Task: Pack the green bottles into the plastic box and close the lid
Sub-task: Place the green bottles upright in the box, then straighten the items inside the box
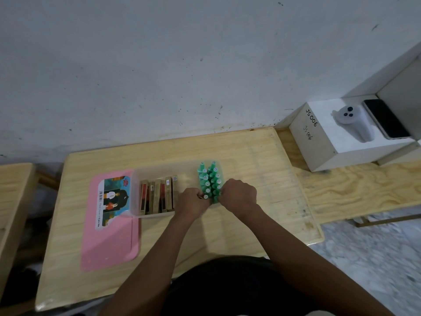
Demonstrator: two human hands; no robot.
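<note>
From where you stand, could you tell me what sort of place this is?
Probably a makeshift workroom or small packing station, not a home. The plain plywood table sits against a scuffed white wall, a white box hand-labelled JS006 holds a phone, and green bottles stand batched in a plastic box.

Soft, even, fairly dim light with a cool cast fills the scene; no single source shows. Shadows are faint: a weak one under the white cardboard box (323, 142) at two o'clock. The pale wooden table (239, 151) shows no glare. Wide-angle distortion bows its edges, strongest toward the corners. The speckled grey floor (376, 258) at four o'clock smears with motion blur, and detail overall is soft and slightly noisy.
</note>
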